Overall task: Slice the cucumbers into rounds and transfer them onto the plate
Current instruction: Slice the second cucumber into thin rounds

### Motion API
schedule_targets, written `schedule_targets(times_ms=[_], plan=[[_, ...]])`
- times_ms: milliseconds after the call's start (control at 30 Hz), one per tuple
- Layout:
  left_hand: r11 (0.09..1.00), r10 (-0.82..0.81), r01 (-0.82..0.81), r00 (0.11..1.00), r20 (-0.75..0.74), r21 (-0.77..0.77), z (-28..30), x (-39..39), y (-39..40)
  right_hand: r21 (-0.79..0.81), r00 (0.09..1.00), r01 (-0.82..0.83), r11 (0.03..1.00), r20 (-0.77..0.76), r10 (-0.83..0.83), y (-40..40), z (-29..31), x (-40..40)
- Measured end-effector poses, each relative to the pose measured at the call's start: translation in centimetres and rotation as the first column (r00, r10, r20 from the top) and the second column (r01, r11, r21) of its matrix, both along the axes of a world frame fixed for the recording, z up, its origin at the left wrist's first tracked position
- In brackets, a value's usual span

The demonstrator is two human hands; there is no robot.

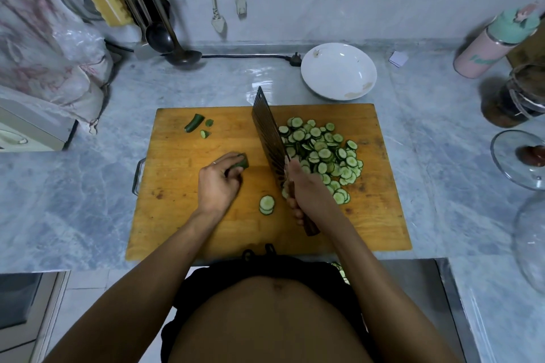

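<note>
Wooden handle first: the cleaver (269,138) is held by the right hand (306,188), fingers wrapped round the handle, the broad blade standing on edge across the cutting board (177,215) with its tip toward the plate (365,68). A short cucumber stub (242,163) is pinched by the left hand (219,183), curled fingers closed on it, well to the left of the blade. Just right of the blade lies the big heap of rounds (321,153), touching or nearly touching the steel; a small stack of slices (267,205) sits apart between the two hands. Trimmed ends (194,122) are left at the board's far-left part.

Slicing looks nearly finished, and only this stub appears to remain. For the last cuts, fingertips are best tucked back behind the knuckles, since little cucumber is left to hold. The blade should be dropped straight, not dragged. For the transfer, the flat of the cleaver can be slid under the heap and carried to the white plate, which stands on the table just beyond the board and holds no rounds.
</note>
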State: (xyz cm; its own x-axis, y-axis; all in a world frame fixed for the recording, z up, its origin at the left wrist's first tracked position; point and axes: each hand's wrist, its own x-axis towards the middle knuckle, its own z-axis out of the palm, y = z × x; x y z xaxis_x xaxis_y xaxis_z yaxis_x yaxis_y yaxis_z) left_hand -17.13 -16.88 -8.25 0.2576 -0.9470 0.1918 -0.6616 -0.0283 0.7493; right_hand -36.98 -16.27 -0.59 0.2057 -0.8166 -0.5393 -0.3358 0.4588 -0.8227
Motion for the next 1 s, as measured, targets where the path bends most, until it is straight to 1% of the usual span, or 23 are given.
schedule_targets(times_ms=[100,267,433,533,633,767,900,1000], plan=[[0.996,0.085,-0.085,0.996,-0.002,0.007,-0.1,0.6,1.4,0.019,0.999,-0.048,0.999,0.024,0.047,1.1,0.4,0.0],[0.979,0.204,-0.203,0.979,-0.027,0.022,-0.6,0.7,3.3,0.071,0.995,-0.065,0.995,0.084,0.059,3.1,-0.1,1.2],[0.965,0.261,-0.26,0.963,-0.061,0.022,-0.6,0.2,4.2,0.141,0.992,-0.062,0.988,0.114,0.046,4.5,-1.1,1.2],[0.97,0.244,-0.244,0.968,-0.058,0.011,-0.6,-0.3,4.8,0.113,0.993,-0.064,0.991,0.102,0.052,4.7,-1.8,0.6],[0.977,0.214,-0.214,0.975,-0.057,0.017,-0.5,-0.6,5.3,0.123,0.997,-0.043,0.991,0.073,0.034,4.4,-1.9,-0.3],[0.986,0.166,-0.165,0.985,-0.043,0.025,-0.5,-0.7,5.7,0.077,0.998,-0.047,0.996,-0.028,0.049,2.8,-1.5,-1.8],[0.996,0.089,-0.089,0.996,-0.023,0.022,-0.6,-1.3,5.7,0.058,0.998,-0.003,0.998,-0.064,0.007,1.3,-1.1,-3.1],[0.999,0.025,-0.025,1.0,-0.004,0.02,-0.4,-1.6,5.0,0.033,0.994,-0.06,0.998,-0.094,0.063,1.0,-0.8,-2.8]])
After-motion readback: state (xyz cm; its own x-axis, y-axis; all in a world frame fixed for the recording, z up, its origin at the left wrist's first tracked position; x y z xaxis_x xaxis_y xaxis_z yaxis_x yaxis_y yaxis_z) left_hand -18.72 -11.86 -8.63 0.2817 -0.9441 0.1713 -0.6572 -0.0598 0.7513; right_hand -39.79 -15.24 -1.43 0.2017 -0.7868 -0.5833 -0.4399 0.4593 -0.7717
